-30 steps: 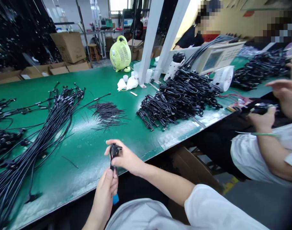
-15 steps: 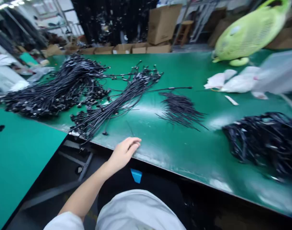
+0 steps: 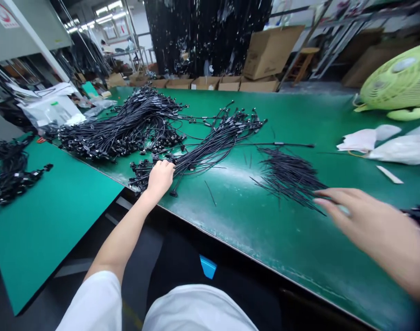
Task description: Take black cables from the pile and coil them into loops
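A bundle of black cables [image 3: 210, 142] with small connectors at its ends lies slantwise on the green table. My left hand [image 3: 161, 177] is closed over its near end, with the fingertips curled out of sight among the cables. To the right is a pile of thin black strips [image 3: 292, 174] that look like cable ties. My right hand [image 3: 365, 220], blurred by motion, reaches in from the right. Its thumb and forefinger are stretched out, slightly apart, at the near right tips of the strips.
A larger heap of black cables [image 3: 123, 124] lies farther left. More cables [image 3: 13, 170] rest on a lower green board [image 3: 51, 202]. A lime-green fan [image 3: 399, 78] stands at the far right, behind white plastic bags [image 3: 396, 149]. Cardboard boxes [image 3: 205, 83] line the far edge.
My left hand has moved from the table's front edge leftward onto the cable bundle. My right hand has come into view at the pile of strips. The view has swung left.
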Available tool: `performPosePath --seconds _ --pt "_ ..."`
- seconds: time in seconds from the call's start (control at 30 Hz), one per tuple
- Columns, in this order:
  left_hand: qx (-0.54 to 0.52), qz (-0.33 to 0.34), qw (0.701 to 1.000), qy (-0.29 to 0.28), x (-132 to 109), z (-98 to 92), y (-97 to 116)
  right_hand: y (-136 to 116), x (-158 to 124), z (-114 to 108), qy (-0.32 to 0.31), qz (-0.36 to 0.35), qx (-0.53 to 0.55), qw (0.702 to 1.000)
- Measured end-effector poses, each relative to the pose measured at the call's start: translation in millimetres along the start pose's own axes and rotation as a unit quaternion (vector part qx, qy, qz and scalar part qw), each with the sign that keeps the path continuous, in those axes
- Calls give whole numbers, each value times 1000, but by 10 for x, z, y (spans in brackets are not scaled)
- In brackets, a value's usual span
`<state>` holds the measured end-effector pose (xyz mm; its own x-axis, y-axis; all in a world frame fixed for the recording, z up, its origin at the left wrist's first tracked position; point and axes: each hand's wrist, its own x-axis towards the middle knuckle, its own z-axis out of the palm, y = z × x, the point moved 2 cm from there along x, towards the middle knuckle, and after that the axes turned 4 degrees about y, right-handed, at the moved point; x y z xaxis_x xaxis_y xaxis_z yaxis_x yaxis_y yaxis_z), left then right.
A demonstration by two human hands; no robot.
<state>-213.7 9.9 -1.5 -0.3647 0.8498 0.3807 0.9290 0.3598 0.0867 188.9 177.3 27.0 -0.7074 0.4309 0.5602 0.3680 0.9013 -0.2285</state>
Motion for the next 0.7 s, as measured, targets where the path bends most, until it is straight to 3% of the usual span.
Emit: performPosePath --seconds 0.07,0.17,0.27,0.37,0.43,0.53,0.63,0.7 --pt "-66 6 997 26 -65 -60 90 -216 125 237 -26 21 -32 999" --pt "-172 0 985 20 -209 -172 337 -739 492 690 -111 -15 -10 994" --pt "-308 12 948 -77 -440 -335 654 -1128 927 1106 -122 -47 4 991" --pt "-432 -3 882 -188 -736 -567 752 -1073 1346 1345 -156 -48 5 987" --pt "-481 -65 853 -194 -908 -708 582 -837 1573 1293 -137 -9 -11 991" --pt "-512 -176 821 -179 -1104 -783 147 -558 1730 917 15 11 -16 1000" --pt "-554 -210 789 -163 -1223 -712 -135 -630 1678 525 137 -58 20 989" --pt "-609 -211 752 -136 -1259 -637 -163 -774 1640 392 155 -74 44 984"
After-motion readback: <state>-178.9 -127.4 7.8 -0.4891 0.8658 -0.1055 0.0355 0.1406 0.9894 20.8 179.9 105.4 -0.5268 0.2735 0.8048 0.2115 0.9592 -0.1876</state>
